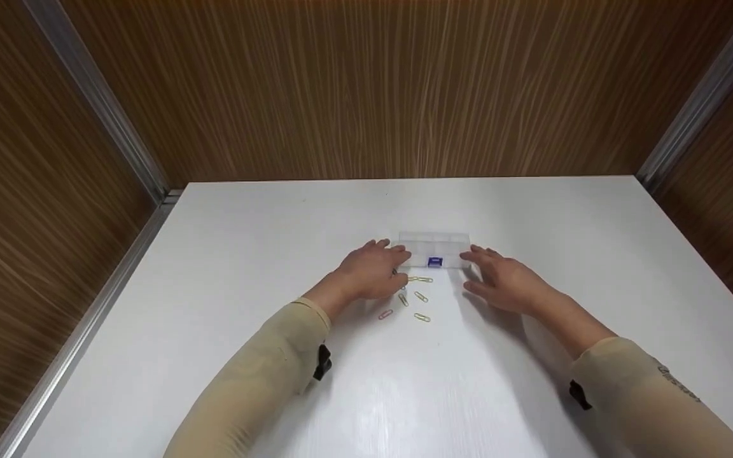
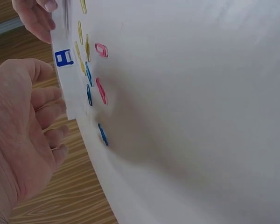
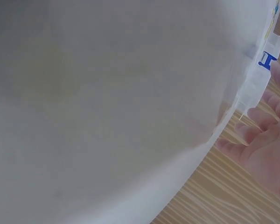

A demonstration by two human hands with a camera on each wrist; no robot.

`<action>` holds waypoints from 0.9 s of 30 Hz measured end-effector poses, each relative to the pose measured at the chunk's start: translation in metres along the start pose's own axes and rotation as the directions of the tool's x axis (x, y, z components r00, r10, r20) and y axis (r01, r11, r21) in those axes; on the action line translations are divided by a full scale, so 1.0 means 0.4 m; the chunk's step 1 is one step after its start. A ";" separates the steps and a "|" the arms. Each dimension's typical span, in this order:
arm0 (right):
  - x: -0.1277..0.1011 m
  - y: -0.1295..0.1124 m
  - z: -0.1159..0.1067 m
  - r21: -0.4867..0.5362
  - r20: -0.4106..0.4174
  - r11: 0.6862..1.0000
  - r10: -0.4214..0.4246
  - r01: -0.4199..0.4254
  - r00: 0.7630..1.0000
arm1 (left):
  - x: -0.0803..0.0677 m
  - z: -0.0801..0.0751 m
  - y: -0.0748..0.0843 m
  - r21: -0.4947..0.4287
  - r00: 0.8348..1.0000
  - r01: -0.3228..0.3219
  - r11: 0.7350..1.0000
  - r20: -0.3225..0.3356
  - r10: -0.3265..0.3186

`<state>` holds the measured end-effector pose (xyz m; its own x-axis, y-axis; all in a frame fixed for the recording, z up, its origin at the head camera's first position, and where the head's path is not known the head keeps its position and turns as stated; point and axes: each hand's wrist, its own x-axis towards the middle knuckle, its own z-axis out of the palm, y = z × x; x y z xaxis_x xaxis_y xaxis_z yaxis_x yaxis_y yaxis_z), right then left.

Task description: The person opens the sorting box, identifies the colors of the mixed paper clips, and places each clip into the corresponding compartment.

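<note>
Left hand [image 1: 373, 270], right hand [image 1: 503, 283], fingers extended, flanking box [image 1: 435, 245]

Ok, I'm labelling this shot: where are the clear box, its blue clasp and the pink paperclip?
clear box [image 1: 446, 241], head view, lid top.
blue clasp [image 1: 434, 262], head view, its middle.
pink paperclip [image 1: 385, 314], head view, its middle.

Hidden and cut-off parts

The clear compartment box [image 1: 434, 243] shows its contents too faintly to tell; the left hand [image 1: 371, 270] covers some paper clips [image 1: 421, 297]; the right wrist view cuts the right hand [image 3: 266, 140] at the edge.
</note>
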<state>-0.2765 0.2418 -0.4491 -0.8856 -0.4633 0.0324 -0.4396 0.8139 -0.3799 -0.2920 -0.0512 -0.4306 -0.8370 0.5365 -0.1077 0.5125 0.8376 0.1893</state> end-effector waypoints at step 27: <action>0.104 0.073 -0.026 0.405 0.065 0.894 0.181 -0.192 0.981 | 0.069 0.013 0.049 -0.085 0.966 -0.048 0.995 -0.259 0.024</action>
<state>-0.3277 0.2501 -0.4492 -0.9390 -0.3298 -0.0972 -0.1622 0.6741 -0.7206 -0.3040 -0.0195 -0.4349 -0.8455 0.5115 0.1533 0.5336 0.7993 0.2764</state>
